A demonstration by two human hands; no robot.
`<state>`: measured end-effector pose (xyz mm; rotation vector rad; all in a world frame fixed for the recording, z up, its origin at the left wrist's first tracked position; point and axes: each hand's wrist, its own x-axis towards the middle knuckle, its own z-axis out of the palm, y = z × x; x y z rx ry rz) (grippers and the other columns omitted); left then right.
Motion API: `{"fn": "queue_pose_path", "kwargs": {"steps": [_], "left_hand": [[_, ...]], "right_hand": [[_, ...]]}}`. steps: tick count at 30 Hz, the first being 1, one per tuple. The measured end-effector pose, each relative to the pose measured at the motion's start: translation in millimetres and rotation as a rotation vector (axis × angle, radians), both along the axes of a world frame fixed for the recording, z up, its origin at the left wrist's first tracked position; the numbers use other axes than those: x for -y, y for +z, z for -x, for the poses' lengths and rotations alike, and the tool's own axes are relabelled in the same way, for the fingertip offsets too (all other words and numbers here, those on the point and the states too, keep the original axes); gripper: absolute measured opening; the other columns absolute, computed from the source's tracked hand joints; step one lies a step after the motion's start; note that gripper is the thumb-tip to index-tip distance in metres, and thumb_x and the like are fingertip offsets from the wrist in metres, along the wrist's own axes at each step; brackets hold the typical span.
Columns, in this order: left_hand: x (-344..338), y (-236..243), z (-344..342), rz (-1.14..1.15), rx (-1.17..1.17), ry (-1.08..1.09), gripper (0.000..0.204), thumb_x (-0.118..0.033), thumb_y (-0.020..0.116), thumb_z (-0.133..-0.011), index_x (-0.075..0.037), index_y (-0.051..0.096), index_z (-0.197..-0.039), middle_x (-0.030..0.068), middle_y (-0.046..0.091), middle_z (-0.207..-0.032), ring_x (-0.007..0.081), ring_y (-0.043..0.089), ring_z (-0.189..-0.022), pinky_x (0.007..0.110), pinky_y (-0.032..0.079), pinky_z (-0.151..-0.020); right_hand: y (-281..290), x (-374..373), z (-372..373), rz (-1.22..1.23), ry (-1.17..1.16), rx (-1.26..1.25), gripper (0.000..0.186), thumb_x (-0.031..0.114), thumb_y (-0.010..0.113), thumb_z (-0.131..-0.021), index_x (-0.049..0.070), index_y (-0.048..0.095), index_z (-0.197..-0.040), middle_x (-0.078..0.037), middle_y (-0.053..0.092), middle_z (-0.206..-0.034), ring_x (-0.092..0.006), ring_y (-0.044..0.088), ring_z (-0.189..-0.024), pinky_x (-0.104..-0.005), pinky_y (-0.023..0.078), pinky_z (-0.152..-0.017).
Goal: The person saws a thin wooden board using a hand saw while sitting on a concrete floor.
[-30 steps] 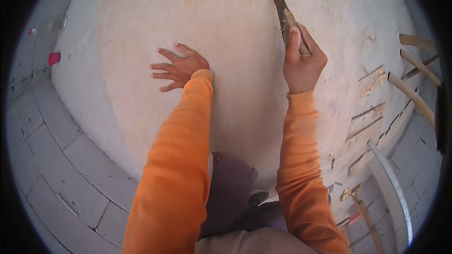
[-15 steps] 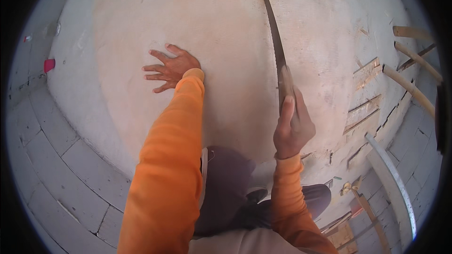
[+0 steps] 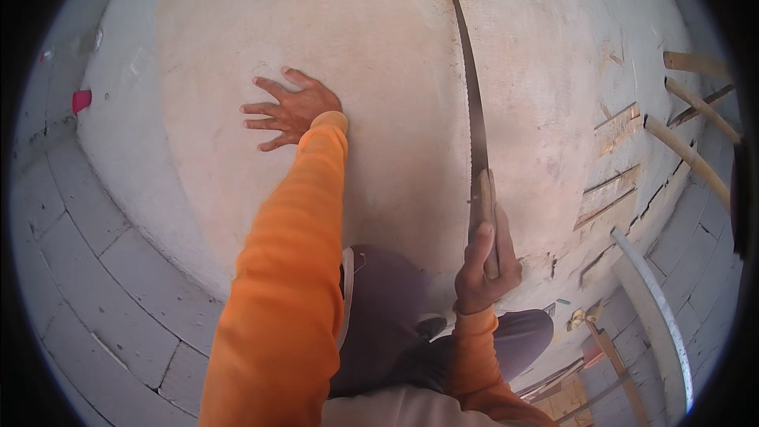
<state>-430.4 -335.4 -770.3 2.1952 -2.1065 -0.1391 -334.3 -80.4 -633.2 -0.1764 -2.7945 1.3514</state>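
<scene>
A hand saw point(image 3: 474, 103) with a long, dark, tapering blade is in my right hand point(image 3: 488, 265), whose fingers wrap its wooden handle. The toothed edge faces left, and the blade runs away from me along a large pale, plaster-like surface point(image 3: 379, 55). A fine dark line shows by the tip at the far edge; I cannot tell how deep the blade sits. To the left, my left hand point(image 3: 298, 107) presses flat on the same surface, its fingers spread and holding nothing. Both forearms wear orange sleeves.
Wooden sticks point(image 3: 688, 154) jut in at the right rim. Below them stands a curved pale board point(image 3: 652, 316) with a shiny edge. Grey paving blocks point(image 3: 118, 292) border the left side, and a small pink cup-like object point(image 3: 81, 100) lies at the far left.
My right hand has drawn the saw back toward my body, so its handle sits lower in view. My left hand stays spread on the surface, with almost no shift.
</scene>
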Motion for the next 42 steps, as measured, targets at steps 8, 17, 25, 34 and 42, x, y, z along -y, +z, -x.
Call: {"fn": "queue_pose_path", "kwargs": {"steps": [8,17,25,34,42], "left_hand": [[0.2,2.8,0.7,-0.013,0.003,-0.001,0.066,-0.059,0.023,-0.107,-0.027,0.028,-0.165,0.0231,0.019,-0.170,0.0409,0.012,-0.159,0.070,0.009,-0.123],[0.1,3.2,0.4,-0.025,0.016,-0.010,0.066,-0.058,0.023,-0.107,-0.027,0.027,-0.165,0.0231,0.018,-0.171,0.0410,0.013,-0.159,0.070,0.009,-0.123],[0.2,3.0,0.6,-0.009,-0.005,-0.005,0.066,-0.059,0.022,-0.107,-0.027,0.027,-0.165,0.0238,0.020,-0.170,0.0403,0.011,-0.159,0.069,0.010,-0.123],[0.2,2.1,-0.7,-0.002,0.005,-0.020,0.067,-0.059,0.023,-0.107,-0.026,0.028,-0.165,0.0238,0.020,-0.170,0.0410,0.012,-0.159,0.069,0.010,-0.123],[0.4,-0.4,-0.2,-0.002,-0.002,-0.001,0.067,-0.059,0.024,-0.107,-0.027,0.028,-0.165,0.0236,0.019,-0.170,0.0407,0.011,-0.159,0.069,0.009,-0.123]], "right_hand": [[-31.7,54.3,116.3,0.250,0.036,-0.149,0.030,0.013,0.065,-0.102,-0.008,0.071,-0.122,-0.016,0.077,-0.092,-0.0124,0.068,-0.074,-0.0255,0.054,-0.068],[-13.2,10.0,27.0,0.129,0.006,-0.083,0.030,0.012,0.064,-0.102,-0.008,0.070,-0.124,-0.019,0.077,-0.093,-0.0144,0.071,-0.077,-0.0272,0.055,-0.069],[-17.8,15.2,41.6,0.176,-0.004,-0.103,0.030,0.010,0.062,-0.102,-0.010,0.070,-0.123,-0.020,0.078,-0.098,-0.0174,0.074,-0.084,-0.0281,0.057,-0.075],[-28.4,61.8,144.9,0.278,0.077,-0.079,0.030,0.008,0.066,-0.100,-0.010,0.069,-0.124,-0.018,0.077,-0.092,-0.0132,0.070,-0.076,-0.0264,0.056,-0.071],[-8.8,1.9,11.0,0.096,0.063,-0.160,0.031,0.004,0.063,-0.100,-0.011,0.068,-0.125,-0.024,0.077,-0.106,-0.0185,0.076,-0.087,-0.0271,0.058,-0.075]]}}
